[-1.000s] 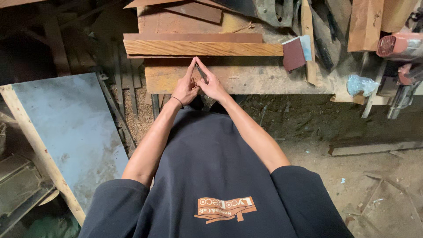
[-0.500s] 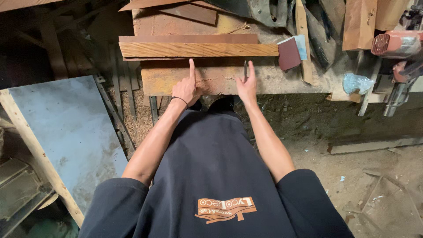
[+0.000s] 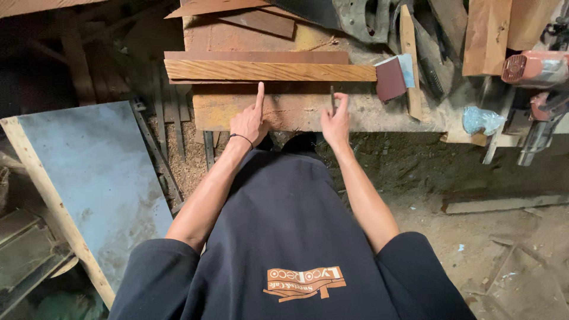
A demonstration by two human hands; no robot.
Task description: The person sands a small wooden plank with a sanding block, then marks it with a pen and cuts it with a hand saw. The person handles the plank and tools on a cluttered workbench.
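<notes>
My left hand [image 3: 249, 121] points one finger at the long wooden strip [image 3: 269, 70] just beyond it, my right hand [image 3: 335, 115] holds a narrow grip on a pencil [image 3: 332, 98], so marking seems next, needing a steady line.

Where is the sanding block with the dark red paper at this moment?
In the head view, the sanding block lies on the workbench, touching the right end of the light wooden plank, beyond the right hand.
</notes>
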